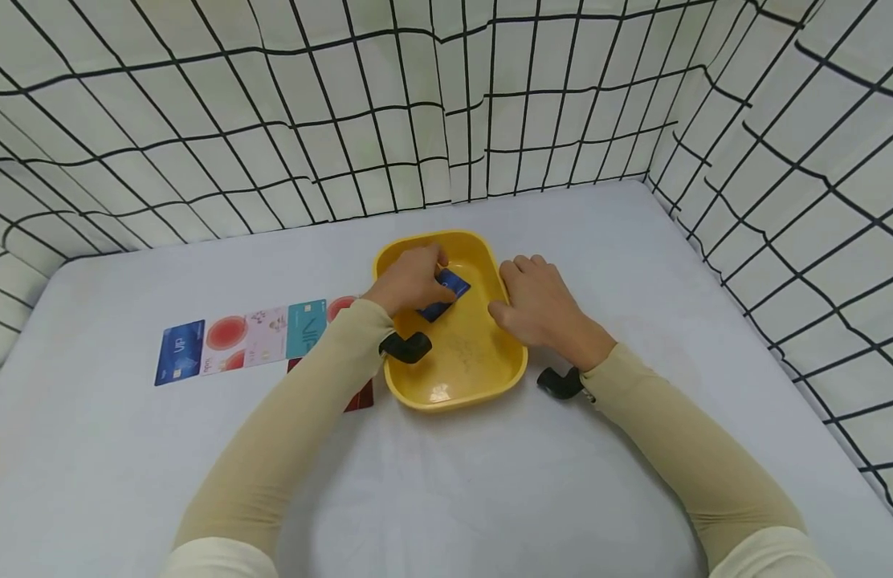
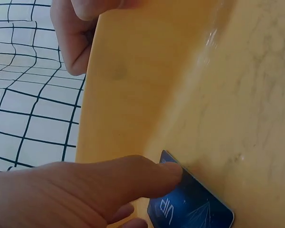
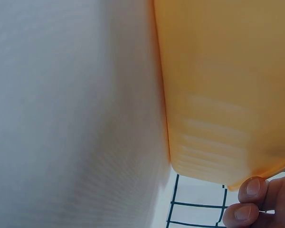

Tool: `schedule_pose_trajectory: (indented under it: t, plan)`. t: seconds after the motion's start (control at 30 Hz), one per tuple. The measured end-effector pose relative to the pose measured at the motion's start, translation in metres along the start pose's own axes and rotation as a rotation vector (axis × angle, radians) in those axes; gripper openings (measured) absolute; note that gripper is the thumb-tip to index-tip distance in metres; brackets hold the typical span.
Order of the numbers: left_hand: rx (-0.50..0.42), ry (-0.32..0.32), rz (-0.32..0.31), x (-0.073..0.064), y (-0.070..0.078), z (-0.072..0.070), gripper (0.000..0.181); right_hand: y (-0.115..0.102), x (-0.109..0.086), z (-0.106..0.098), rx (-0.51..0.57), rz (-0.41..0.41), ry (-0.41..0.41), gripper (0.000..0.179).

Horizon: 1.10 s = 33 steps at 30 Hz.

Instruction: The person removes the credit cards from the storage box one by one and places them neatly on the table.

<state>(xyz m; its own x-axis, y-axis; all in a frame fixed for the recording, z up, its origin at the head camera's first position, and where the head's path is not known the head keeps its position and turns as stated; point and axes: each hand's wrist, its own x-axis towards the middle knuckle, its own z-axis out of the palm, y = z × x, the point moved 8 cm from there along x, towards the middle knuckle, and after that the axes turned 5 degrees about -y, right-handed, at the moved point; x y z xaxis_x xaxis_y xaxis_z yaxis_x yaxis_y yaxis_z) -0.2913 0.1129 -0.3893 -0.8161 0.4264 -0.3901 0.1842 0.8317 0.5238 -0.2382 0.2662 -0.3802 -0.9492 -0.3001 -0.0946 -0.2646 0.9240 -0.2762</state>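
Observation:
A blue VIP card [image 1: 454, 282] is in the yellow tray [image 1: 461, 377], held by my left hand [image 1: 410, 281], whose thumb lies across it. The left wrist view shows that thumb [image 2: 147, 175] on the blue card [image 2: 190, 204], with fingertips curled underneath. My right hand [image 1: 544, 309] grips the tray's right rim, thumb toward the inside. Seen from the right wrist, two fingertips [image 3: 247, 202] are at the outer edge near a corner of the tray [image 3: 218, 95].
Left of the tray, cards lie in a row on the white table [image 1: 490, 498]: blue VIP [image 1: 179, 353], pink with red circles [image 1: 226, 333], pale pink [image 1: 266, 333], teal [image 1: 305, 325]. A dark red card [image 1: 360, 397] shows past my left forearm. Black wire grid [image 1: 417, 108] surrounds the table.

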Motion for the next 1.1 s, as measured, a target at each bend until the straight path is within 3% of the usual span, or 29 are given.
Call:
schedule_pose_trajectory:
  t: [0.4, 1.1]
  plan:
    - [0.047, 0.045, -0.016, -0.001, -0.003, -0.002, 0.066, -0.003, 0.001, -0.002, 0.001, -0.01, 0.001, 0.04]
    - [-0.007, -0.07, 0.02, 0.006, -0.004, 0.013, 0.064, 0.0, 0.0, 0.0, -0.017, 0.01, 0.005, 0.043]
